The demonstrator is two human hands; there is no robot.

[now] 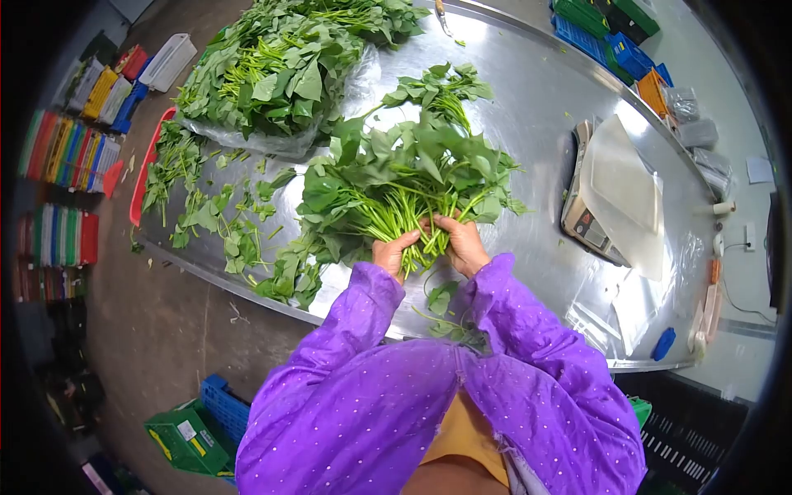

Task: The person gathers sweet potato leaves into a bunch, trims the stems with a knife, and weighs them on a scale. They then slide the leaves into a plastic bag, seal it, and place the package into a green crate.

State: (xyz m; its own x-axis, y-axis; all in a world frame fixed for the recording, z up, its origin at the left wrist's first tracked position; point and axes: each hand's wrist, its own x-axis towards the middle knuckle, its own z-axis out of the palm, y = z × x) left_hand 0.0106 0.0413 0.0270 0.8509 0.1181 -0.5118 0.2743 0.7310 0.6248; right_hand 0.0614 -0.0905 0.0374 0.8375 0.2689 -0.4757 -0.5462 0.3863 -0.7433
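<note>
A bunch of leafy greens (388, 214) stands over the metal table near its front edge, its light green stems toward me and its leaves pointing away. My left hand (394, 252) is closed round the stems on the left side. On the right side of the same stems, my right hand (460, 242) is closed with its fingers pressed against them. Just behind the bunch lies a smaller bundle of greens (445, 95). A large heap of greens (280, 74) rests on clear plastic at the back left.
Loose leafy sprigs (223, 219) are scattered at the left, beside a red tray (147, 177). A scale (590, 219) with plastic sheets stands on the metal table (528, 107) at the right. A knife (443, 16) lies at the back; a blue object (663, 344) is front right.
</note>
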